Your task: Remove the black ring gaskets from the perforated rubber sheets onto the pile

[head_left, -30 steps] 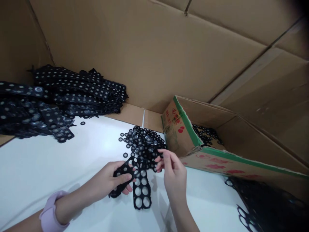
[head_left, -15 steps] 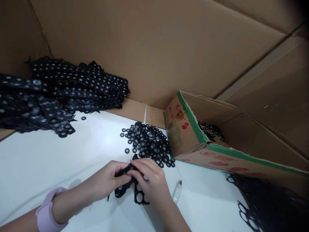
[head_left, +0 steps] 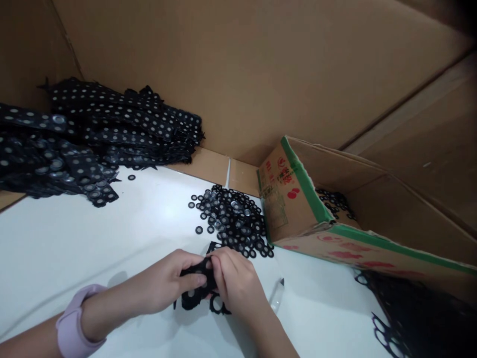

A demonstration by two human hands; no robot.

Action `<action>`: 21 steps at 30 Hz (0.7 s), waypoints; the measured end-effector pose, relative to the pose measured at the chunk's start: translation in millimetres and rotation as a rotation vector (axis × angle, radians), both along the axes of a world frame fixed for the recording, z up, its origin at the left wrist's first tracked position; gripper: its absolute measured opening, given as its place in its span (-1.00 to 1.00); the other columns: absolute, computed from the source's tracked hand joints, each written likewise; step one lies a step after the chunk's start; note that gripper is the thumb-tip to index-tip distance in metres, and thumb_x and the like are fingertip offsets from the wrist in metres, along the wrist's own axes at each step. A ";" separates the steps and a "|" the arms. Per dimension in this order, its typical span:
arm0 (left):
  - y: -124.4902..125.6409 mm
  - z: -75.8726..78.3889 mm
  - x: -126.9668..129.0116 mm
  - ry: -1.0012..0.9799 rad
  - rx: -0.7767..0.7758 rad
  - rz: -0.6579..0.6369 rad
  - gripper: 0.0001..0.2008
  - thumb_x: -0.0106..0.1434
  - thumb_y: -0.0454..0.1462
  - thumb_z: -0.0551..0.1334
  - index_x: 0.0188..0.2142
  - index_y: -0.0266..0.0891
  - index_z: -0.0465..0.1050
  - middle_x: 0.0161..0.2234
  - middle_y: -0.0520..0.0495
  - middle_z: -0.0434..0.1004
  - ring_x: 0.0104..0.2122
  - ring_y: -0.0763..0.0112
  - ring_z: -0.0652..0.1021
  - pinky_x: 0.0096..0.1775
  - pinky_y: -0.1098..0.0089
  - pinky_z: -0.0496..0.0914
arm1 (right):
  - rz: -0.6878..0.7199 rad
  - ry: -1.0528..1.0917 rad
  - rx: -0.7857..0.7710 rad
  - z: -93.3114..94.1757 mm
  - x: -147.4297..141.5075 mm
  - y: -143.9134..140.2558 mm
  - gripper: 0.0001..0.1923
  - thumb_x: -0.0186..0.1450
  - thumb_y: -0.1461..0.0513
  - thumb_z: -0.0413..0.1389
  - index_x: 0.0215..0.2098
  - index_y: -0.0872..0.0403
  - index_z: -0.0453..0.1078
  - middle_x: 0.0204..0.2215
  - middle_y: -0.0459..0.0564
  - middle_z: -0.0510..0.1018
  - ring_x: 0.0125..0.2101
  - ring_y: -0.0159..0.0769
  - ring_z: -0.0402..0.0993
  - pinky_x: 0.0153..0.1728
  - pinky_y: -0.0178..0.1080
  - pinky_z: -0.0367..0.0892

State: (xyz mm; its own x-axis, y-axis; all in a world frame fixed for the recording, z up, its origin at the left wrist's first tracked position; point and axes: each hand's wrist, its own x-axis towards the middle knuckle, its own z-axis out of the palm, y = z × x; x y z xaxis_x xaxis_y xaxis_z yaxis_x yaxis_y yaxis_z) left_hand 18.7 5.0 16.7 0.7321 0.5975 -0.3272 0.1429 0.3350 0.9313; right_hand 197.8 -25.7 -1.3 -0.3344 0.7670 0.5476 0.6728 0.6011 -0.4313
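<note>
Cardboard walls (head_left: 238, 74) close off the far side, and I work over a white bench (head_left: 74, 248). My left hand (head_left: 169, 283) is clenched on a black punched strip (head_left: 194, 293), thumb on top and fingers under it, so the strip stays a little above the bench, at the near middle. My right hand (head_left: 234, 281) comes from the right and pinches the same strip at its far end; the two thumbs almost touch, I think so that one piece can be pushed out of its hole. A lilac wristband (head_left: 72, 325) sits on my left wrist. Just right of the hands a small clear object (head_left: 276, 294) lies on the bench; I cannot tell what it is. Beyond the hands is a heap of loose black rings (head_left: 233, 219), touching an open carton (head_left: 298, 209) with a green edge, where more rings lie inside. At far left, many unpunched strips (head_left: 93, 139) are stacked.
</note>
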 end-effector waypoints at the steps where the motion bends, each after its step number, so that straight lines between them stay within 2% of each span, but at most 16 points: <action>1: 0.1 1.5 0.0 -0.006 0.005 -0.005 -0.78 0.28 -0.16 0.23 -0.39 -0.26 0.50 -0.48 0.06 0.43 -0.48 0.40 0.37 -0.39 0.43 0.25 | -0.034 0.031 -0.024 0.1 -1.3 0.0 -0.57 0.49 0.29 -0.18 -0.43 0.09 0.41 -0.58 -0.02 0.55 -0.59 -0.33 0.48 -0.55 -0.30 0.38; 3: 0.0 3.5 -0.6 -0.018 0.016 -0.013 -0.78 0.32 -0.17 0.20 -0.33 -0.25 0.54 -0.41 0.03 0.50 -0.44 0.39 0.40 -0.35 0.43 0.27 | -0.121 0.094 -0.071 1.8 -0.7 0.6 -0.56 0.50 0.28 -0.18 -0.48 0.07 0.34 -0.62 -0.07 0.50 -0.64 -0.37 0.44 -0.61 -0.35 0.33; 5: -0.4 3.0 -1.5 -0.019 0.017 -0.029 -0.77 0.34 -0.18 0.20 -0.29 -0.25 0.58 -0.36 0.01 0.56 -0.39 0.37 0.43 -0.30 0.42 0.29 | -0.251 0.225 -0.136 4.6 5.1 2.5 -0.56 0.52 0.26 -0.21 -0.46 0.07 0.32 -0.61 -0.07 0.52 -0.63 -0.38 0.49 -0.60 -0.38 0.37; 8: -1.6 -2.9 -1.0 -0.012 -0.038 -0.038 -0.75 0.34 -0.14 0.22 -0.28 -0.28 0.58 -0.35 -0.05 0.61 -0.36 0.31 0.51 -0.28 0.39 0.34 | -0.497 0.556 -0.265 7.5 20.8 8.1 -0.55 0.52 0.14 -0.19 -0.43 0.09 0.36 -0.55 -0.02 0.59 -0.57 -0.34 0.57 -0.53 -0.35 0.48; 10: -1.9 -8.0 0.4 -0.022 -0.099 -0.005 -0.70 0.35 -0.07 0.18 -0.21 -0.26 0.52 -0.30 -0.09 0.63 -0.32 0.25 0.59 -0.28 0.35 0.41 | -0.582 0.590 -0.304 6.1 30.5 11.9 -0.59 0.47 0.07 -0.08 -0.37 0.10 0.44 -0.56 -0.06 0.58 -0.62 -0.35 0.52 -0.56 -0.34 0.47; 12: -1.1 -11.3 1.5 -0.034 -0.136 0.057 -0.68 0.35 -0.02 0.16 -0.15 -0.23 0.44 -0.21 -0.12 0.63 -0.30 0.22 0.63 -0.27 0.31 0.46 | -0.564 0.455 -0.289 2.1 35.5 14.1 -0.71 0.42 0.11 0.02 -0.18 0.11 0.50 -0.57 -0.11 0.56 -0.63 -0.36 0.48 -0.55 -0.33 0.45; 14: 0.4 -12.0 1.4 -0.036 -0.136 0.105 -0.71 0.30 -0.04 0.23 -0.16 -0.21 0.42 -0.21 -0.10 0.63 -0.33 0.26 0.63 -0.27 0.32 0.47 | -0.497 0.309 -0.221 -2.2 35.5 14.1 -0.73 0.41 0.20 0.03 -0.04 0.12 0.48 -0.48 -0.07 0.60 -0.56 -0.33 0.55 -0.46 -0.30 0.50; 16: 2.2 -10.6 0.0 -0.033 -0.123 0.124 -0.76 0.23 -0.12 0.33 -0.23 -0.24 0.47 -0.30 -0.06 0.64 -0.37 0.30 0.60 -0.26 0.34 0.45 | -0.435 0.218 -0.130 -4.2 32.1 12.3 -0.73 0.42 0.28 -0.04 -0.05 0.12 0.48 -0.32 0.05 0.64 -0.39 -0.27 0.62 -0.31 -0.23 0.54; 18: 3.5 -8.5 -1.6 -0.023 -0.118 0.126 -0.80 0.21 -0.17 0.35 -0.27 -0.25 0.53 -0.38 -0.03 0.64 -0.37 0.30 0.59 -0.24 0.34 0.43 | -0.360 0.169 -0.064 -2.5 27.1 9.5 -0.70 0.43 0.32 -0.08 -0.10 0.09 0.51 -0.20 0.11 0.63 -0.22 -0.22 0.62 -0.15 -0.17 0.53; 21: 4.4 -6.3 -2.4 -0.004 -0.098 0.130 -0.81 0.24 -0.17 0.31 -0.34 -0.26 0.58 -0.41 -0.04 0.64 -0.33 0.27 0.58 -0.23 0.34 0.41 | -0.141 0.119 -0.024 2.8 18.7 5.4 -0.76 0.41 0.32 0.03 -0.06 0.06 0.52 -0.17 0.12 0.64 -0.13 -0.17 0.58 -0.09 -0.13 0.52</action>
State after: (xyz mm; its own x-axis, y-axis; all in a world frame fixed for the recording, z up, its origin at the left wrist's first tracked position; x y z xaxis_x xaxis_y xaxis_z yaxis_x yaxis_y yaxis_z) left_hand 16.2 9.4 10.4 0.6521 0.6529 -0.3854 0.0883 0.4396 0.8939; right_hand 216.6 -20.2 1.5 -0.1562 0.8150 0.5580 0.6928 0.4930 -0.5262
